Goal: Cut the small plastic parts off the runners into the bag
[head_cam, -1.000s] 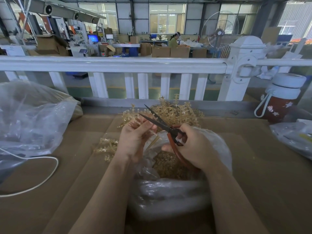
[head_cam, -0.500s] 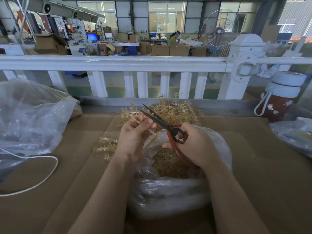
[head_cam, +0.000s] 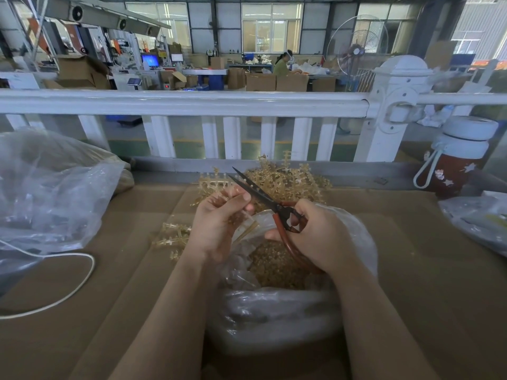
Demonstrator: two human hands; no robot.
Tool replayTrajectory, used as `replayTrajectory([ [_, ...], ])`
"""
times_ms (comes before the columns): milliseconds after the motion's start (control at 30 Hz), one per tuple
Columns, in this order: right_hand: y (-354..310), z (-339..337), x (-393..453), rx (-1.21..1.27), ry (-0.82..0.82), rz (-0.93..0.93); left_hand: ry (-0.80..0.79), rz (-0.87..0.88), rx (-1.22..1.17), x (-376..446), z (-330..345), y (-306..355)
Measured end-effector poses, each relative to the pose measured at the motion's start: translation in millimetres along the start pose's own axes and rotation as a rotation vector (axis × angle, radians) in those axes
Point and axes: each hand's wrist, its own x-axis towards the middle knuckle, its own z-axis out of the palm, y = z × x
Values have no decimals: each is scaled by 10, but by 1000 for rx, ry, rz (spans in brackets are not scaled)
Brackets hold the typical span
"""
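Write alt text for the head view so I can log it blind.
Over an open clear plastic bag of cut amber parts, the right hand grips red-handled scissors while the left hand holds a runner at the blades. More runners are piled behind, on a cardboard-covered table.

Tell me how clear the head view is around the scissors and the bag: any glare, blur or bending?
Head view: scissors fairly sharp, blades dark against the runner pile; soft glare on the bag folds; white railing bows from wide-angle distortion; bright windows behind; both forearms soft at the bottom edge.
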Motion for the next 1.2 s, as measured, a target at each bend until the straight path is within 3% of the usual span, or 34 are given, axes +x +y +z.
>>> replayTrajectory([
  [233, -44, -69, -32, -131, 40, -73, -60, -15, 35, -11, -3, -16],
  [900, -5, -8, 14, 79, -30, 26, 0, -28, 18, -18, 8, -3],
  [1200, -13, -42, -12, -59, 10, -60, -9, -15, 125, -41, 55, -25],
])
